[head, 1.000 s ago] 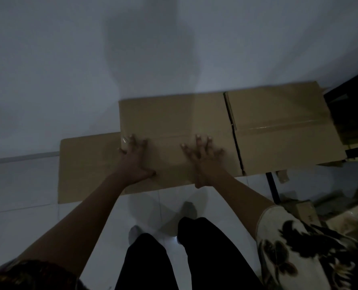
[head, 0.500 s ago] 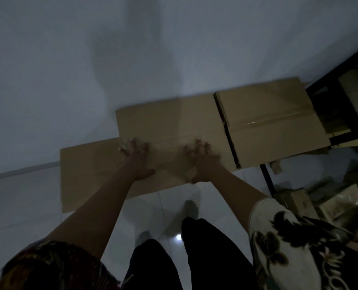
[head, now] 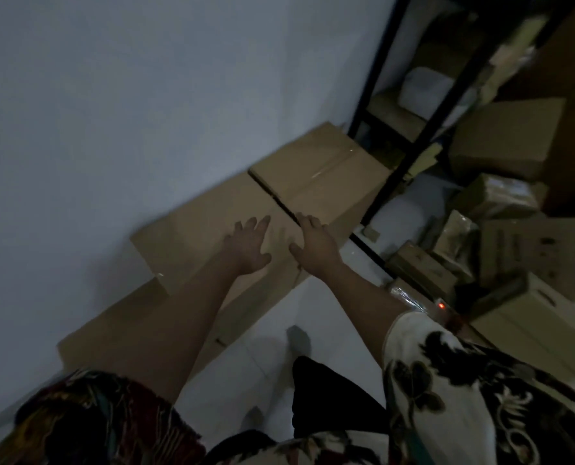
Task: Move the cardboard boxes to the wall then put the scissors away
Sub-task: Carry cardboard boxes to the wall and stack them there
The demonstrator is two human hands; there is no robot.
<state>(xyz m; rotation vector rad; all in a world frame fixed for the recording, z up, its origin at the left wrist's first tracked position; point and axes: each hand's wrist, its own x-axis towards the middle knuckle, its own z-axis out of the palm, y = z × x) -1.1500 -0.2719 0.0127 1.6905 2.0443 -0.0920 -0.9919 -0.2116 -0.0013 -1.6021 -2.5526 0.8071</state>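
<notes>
Along the foot of the pale wall (head: 145,112) lay the flattened cardboard boxes (head: 185,243), overlapping sheets resting low against it, from the lowest at the left up to a taped sheet (head: 319,172) at the right. The left hand (head: 247,246) lay over the middle sheet with fingers straight and spread, gripping nothing. Just beside it the right hand (head: 314,245) was likewise open, its fingertips at the dark gap before the taped sheet. Such sheets were probably light and stiff, yet floppy across their creases, and best taken by two opposite edges. Further right stood a black shelf frame (head: 410,156) and stacked cartons (head: 504,139). The scissors were nowhere visible.
</notes>
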